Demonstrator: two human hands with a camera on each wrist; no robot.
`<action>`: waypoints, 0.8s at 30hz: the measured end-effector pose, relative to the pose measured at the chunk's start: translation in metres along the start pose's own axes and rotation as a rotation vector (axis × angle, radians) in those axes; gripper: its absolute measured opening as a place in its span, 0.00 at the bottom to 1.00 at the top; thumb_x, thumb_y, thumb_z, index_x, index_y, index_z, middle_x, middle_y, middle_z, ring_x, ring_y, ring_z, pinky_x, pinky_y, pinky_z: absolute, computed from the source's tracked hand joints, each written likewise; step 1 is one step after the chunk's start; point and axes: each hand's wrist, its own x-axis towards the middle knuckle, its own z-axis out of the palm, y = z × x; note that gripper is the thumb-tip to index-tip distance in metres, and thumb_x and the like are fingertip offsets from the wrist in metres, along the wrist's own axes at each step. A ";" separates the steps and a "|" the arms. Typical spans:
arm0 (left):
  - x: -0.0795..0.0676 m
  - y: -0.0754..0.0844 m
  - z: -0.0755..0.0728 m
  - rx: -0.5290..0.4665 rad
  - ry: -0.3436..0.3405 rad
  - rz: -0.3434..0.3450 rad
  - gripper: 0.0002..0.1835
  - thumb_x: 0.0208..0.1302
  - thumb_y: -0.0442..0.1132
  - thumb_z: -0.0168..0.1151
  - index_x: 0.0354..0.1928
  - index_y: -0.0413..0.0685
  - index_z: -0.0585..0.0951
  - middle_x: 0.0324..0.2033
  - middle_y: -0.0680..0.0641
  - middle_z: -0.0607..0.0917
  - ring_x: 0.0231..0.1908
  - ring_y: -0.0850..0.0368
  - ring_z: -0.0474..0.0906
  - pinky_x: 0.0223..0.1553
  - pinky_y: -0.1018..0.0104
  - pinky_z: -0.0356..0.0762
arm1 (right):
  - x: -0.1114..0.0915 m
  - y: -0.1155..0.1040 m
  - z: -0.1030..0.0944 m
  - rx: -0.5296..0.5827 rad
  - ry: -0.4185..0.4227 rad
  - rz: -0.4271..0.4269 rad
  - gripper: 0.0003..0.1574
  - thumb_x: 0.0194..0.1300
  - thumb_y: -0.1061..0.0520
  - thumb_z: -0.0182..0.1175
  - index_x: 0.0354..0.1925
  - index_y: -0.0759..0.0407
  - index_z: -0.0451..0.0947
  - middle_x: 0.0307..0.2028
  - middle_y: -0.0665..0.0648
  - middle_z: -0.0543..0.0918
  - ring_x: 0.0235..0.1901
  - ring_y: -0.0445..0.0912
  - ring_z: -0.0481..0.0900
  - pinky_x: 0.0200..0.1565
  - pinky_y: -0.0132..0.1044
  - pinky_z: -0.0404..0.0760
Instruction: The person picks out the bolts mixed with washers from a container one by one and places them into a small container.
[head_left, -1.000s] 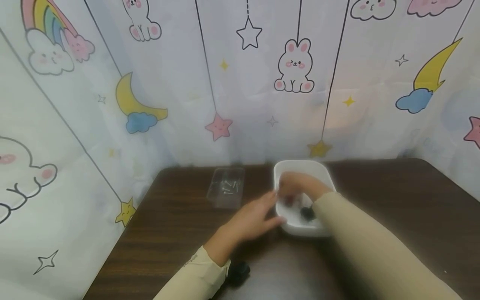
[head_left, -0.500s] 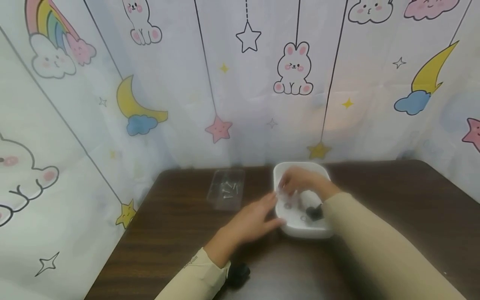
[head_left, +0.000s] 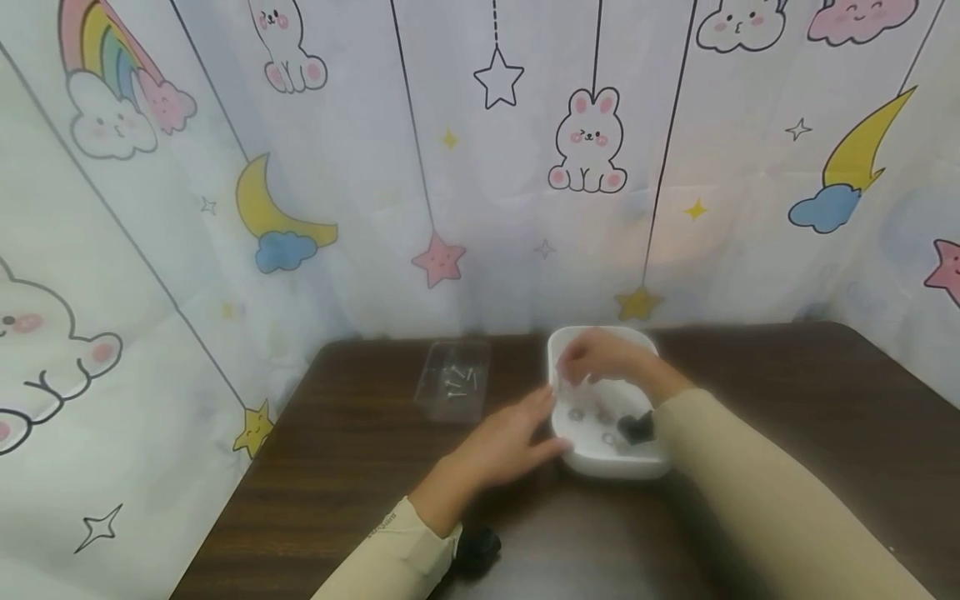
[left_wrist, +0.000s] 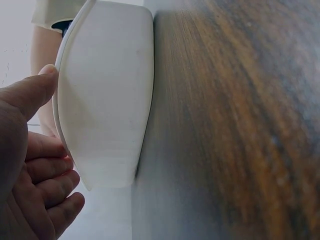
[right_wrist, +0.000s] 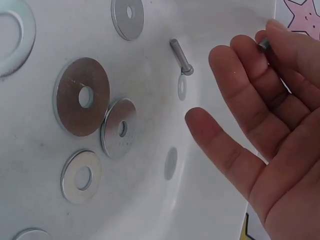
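My left hand [head_left: 506, 442] touches the near left rim of a white plastic tub [left_wrist: 105, 95], its fingers fairly straight. Inside that tub my right hand [head_left: 603, 358] pinches a small metal pin [right_wrist: 263, 45] between thumb and fingertips; only the pin's end shows. Below the hand, in the right wrist view, several flat steel washers [right_wrist: 82, 97] of different sizes lie on the tub floor. A headed metal pin [right_wrist: 181, 57] lies among them, near the tub's wall.
Left of the tub stands a clear plastic box [head_left: 453, 408] holding several small pins [head_left: 456, 383]. The brown wooden table [head_left: 345, 450] runs back to a white curtain [head_left: 495, 183] printed with rabbits and stars. A black wrist device [head_left: 480, 550] sits under the left sleeve.
My right hand has lifted slightly and shifted a little right inside the tub, uncovering washers on its floor. The left hand stays at the rim.
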 end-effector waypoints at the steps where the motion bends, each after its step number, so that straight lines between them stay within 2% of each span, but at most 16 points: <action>1: 0.000 0.000 0.000 -0.001 -0.001 -0.002 0.41 0.69 0.63 0.53 0.77 0.53 0.55 0.76 0.50 0.56 0.74 0.52 0.57 0.73 0.53 0.59 | 0.000 0.001 0.000 0.002 0.005 -0.004 0.15 0.63 0.56 0.64 0.46 0.60 0.84 0.37 0.54 0.87 0.38 0.46 0.84 0.42 0.40 0.86; 7: -0.001 0.001 -0.001 -0.010 0.001 -0.003 0.42 0.69 0.63 0.53 0.77 0.53 0.55 0.77 0.50 0.55 0.74 0.51 0.56 0.73 0.53 0.59 | -0.002 -0.003 -0.003 -0.037 0.035 0.002 0.20 0.67 0.47 0.62 0.49 0.59 0.83 0.39 0.57 0.86 0.40 0.48 0.84 0.44 0.40 0.86; 11: -0.001 0.001 -0.002 -0.020 0.005 -0.005 0.41 0.69 0.63 0.53 0.77 0.55 0.54 0.77 0.52 0.54 0.74 0.51 0.56 0.73 0.53 0.58 | -0.003 -0.010 -0.005 -0.034 0.055 0.022 0.23 0.68 0.45 0.61 0.52 0.59 0.82 0.41 0.60 0.86 0.44 0.55 0.84 0.47 0.46 0.85; 14: -0.003 -0.001 -0.005 -0.040 0.016 -0.022 0.41 0.69 0.63 0.53 0.78 0.58 0.53 0.77 0.52 0.55 0.74 0.51 0.56 0.73 0.52 0.59 | -0.004 -0.015 -0.006 -0.022 0.082 0.011 0.24 0.68 0.44 0.60 0.53 0.58 0.81 0.40 0.59 0.86 0.44 0.56 0.83 0.46 0.50 0.85; 19: -0.011 -0.011 -0.013 -0.038 0.041 -0.057 0.41 0.69 0.64 0.52 0.76 0.51 0.57 0.76 0.49 0.56 0.75 0.49 0.54 0.73 0.50 0.57 | -0.003 -0.027 -0.006 -0.024 0.132 -0.016 0.22 0.69 0.44 0.60 0.52 0.56 0.82 0.38 0.55 0.86 0.40 0.50 0.83 0.36 0.42 0.86; 24: -0.019 -0.026 -0.025 0.005 0.115 -0.076 0.41 0.70 0.61 0.54 0.76 0.45 0.58 0.77 0.47 0.54 0.76 0.51 0.50 0.75 0.52 0.53 | -0.002 -0.043 -0.004 -0.038 0.167 -0.027 0.20 0.68 0.45 0.61 0.50 0.57 0.83 0.38 0.55 0.88 0.41 0.51 0.84 0.36 0.39 0.85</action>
